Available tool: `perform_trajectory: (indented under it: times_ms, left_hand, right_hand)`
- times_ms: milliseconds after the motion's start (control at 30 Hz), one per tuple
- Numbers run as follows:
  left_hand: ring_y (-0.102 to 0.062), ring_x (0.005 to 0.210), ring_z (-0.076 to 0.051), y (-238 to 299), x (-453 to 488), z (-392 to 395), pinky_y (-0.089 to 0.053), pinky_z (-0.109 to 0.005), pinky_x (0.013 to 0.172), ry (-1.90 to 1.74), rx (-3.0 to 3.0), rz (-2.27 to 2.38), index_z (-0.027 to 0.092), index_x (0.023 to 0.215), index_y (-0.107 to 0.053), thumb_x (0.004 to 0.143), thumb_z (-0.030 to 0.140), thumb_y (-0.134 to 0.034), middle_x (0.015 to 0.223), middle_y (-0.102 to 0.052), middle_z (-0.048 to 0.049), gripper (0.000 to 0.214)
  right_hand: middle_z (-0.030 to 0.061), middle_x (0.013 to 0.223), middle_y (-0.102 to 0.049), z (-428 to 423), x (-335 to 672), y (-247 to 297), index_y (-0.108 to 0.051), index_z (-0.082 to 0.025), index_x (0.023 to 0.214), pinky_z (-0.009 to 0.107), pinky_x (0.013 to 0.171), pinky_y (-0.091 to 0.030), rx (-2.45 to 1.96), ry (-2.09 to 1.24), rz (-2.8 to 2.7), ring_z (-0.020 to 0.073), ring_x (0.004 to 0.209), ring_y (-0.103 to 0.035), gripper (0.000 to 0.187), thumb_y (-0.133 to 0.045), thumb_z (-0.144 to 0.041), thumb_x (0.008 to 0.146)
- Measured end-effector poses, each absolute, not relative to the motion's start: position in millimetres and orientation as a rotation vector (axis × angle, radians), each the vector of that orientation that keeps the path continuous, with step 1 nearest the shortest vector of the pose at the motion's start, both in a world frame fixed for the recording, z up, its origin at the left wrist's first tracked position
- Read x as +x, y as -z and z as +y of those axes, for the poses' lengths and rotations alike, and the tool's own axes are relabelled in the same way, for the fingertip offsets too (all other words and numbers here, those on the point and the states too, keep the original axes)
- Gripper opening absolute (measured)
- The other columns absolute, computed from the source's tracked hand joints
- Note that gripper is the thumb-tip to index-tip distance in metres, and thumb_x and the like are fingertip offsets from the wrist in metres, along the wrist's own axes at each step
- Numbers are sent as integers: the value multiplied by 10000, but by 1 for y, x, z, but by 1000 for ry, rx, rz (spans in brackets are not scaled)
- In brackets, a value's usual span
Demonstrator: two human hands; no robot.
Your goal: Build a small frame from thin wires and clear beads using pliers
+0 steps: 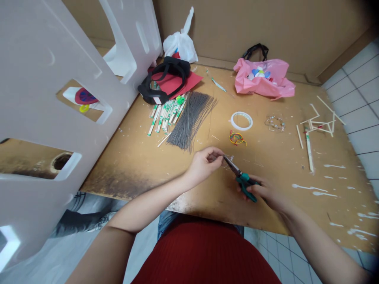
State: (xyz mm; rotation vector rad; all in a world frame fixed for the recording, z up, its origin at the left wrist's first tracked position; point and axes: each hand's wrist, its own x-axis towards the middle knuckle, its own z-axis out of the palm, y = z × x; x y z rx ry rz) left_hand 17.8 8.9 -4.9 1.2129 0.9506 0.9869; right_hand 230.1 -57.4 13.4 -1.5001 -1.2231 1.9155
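My right hand (266,192) is shut on the handles of a pair of green-handled scissors (243,182), with the dark blades pointing up and to the left. My left hand (203,165) pinches a small, thin, shiny piece of wire or clear material (228,161) right by the blade tips. That piece is too fine to identify exactly, and my fingers hide part of it. Both hands are above the front edge of a stained wooden tabletop (296,165) spattered with white paint.
Beyond my hands lie a bundle of grey wire rods (191,120), wrapped chopsticks (164,116), a tape roll (241,120), rubber bands (237,139) and wire rings (274,123). A stick frame (319,126) stands right, a pink bag (263,77) behind, and a white plastic panel (59,59) left.
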Motion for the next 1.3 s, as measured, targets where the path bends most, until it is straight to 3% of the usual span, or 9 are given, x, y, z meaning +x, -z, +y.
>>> perform_trajectory:
  times_ms: [467, 733, 1033, 1300]
  left_hand:
    - [-643, 645, -113, 7, 17, 11, -505, -233, 652, -974, 1115, 871, 136, 814, -597, 706, 206, -631, 684, -666, -13, 133]
    - [-643, 642, -106, 4, 18, 9, -499, -221, 650, -1000, 1169, 884, 133, 812, -599, 726, 191, -615, 680, -674, -19, 105]
    - [-642, 643, -105, 6, 19, 7, -508, -224, 654, -1034, 1275, 959, 140, 805, -608, 737, 179, -596, 689, -674, -19, 80]
    - [-649, 641, -113, 5, 20, 8, -515, -237, 657, -1018, 1144, 883, 136, 812, -599, 734, 196, -605, 671, -674, -19, 99]
  right_hand:
    - [58, 787, -626, -58, 233, -12, -629, -135, 979, 254, 485, -442, -1540, -1954, -1156, 138, 568, -562, 369, -570, -277, 643]
    - [51, 770, -625, -58, 233, -16, -639, -148, 894, 278, 567, -444, -1652, -1715, -1438, 154, 624, -561, 291, -557, -335, 687]
    - [24, 667, -607, -62, 230, -19, -662, -164, 1000, 280, 597, -423, -1804, -1345, -1733, 174, 655, -554, 355, -510, -347, 737]
    - [27, 710, -622, -64, 232, -18, -648, -167, 1039, 278, 613, -430, -1804, -1351, -1770, 177, 683, -570, 360, -498, -350, 767]
